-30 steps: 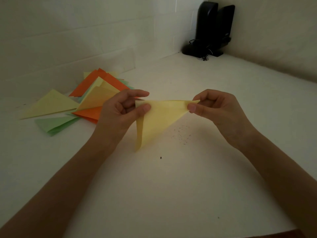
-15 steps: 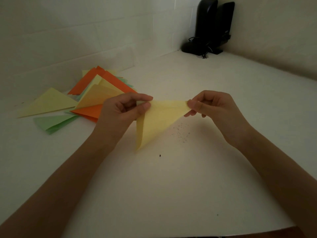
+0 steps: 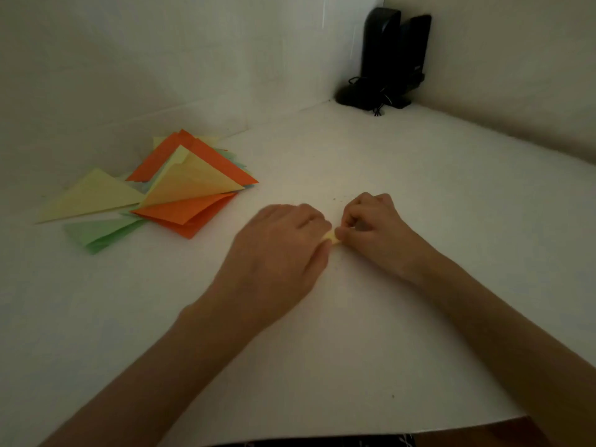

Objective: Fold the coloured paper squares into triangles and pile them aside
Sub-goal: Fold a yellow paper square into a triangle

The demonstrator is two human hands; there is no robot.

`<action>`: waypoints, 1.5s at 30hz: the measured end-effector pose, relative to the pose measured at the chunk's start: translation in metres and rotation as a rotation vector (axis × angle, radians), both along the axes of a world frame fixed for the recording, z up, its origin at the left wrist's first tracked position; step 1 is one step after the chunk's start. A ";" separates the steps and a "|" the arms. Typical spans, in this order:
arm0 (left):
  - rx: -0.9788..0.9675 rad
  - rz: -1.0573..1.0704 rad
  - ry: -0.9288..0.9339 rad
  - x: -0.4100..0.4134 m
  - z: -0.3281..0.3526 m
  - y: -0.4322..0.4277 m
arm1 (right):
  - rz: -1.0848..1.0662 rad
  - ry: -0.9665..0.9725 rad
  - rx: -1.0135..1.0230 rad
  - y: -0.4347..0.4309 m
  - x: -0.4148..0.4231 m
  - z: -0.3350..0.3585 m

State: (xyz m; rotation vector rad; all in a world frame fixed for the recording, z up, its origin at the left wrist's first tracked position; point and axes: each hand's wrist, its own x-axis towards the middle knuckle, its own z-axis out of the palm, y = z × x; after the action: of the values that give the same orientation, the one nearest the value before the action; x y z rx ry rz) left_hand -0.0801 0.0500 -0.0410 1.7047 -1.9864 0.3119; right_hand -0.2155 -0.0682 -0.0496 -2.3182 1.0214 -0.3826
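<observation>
The pale yellow folded paper [image 3: 332,237] shows only as a small bright corner, low over the white table surface [image 3: 419,188] in the gap between the two hands. The rest of the sheet is covered. The exposed corner points toward the right hand. The long axis of the sheet cannot be determined, because the left hand hides it. The left hand [image 3: 280,250] lies back-up over the paper, fingers together and bent downward at the knuckles; whether they press or pinch the sheet cannot be told. The right hand [image 3: 375,229] sits just beside it, fingers curled, with thumb and forefinger clamped on the exposed corner. Well to the left lies a loose pile of folded orange, yellow and green paper triangles [image 3: 180,195], fanned and overlapping. Two black upright speakers [image 3: 395,53] stand in the far corner against the wall.
</observation>
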 end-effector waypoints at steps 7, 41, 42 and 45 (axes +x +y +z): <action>0.118 0.051 -0.117 -0.018 -0.031 -0.002 | -0.002 -0.027 -0.026 -0.001 -0.001 -0.003; 0.207 -0.024 1.617 -0.007 0.003 -0.005 | -0.005 -0.921 0.551 0.025 0.004 0.019; 0.157 -0.005 1.596 -0.006 0.003 -0.005 | -0.023 -0.927 0.541 0.025 0.004 0.020; 0.099 -0.005 1.564 -0.008 0.002 -0.004 | -0.034 -0.899 0.518 0.028 0.005 0.021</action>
State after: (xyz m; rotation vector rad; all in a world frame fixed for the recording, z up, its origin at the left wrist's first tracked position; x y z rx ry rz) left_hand -0.0878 0.0463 -0.0386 1.2058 -0.7845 -0.8881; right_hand -0.2110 -0.0403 -0.0284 -1.4102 0.5939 -0.9334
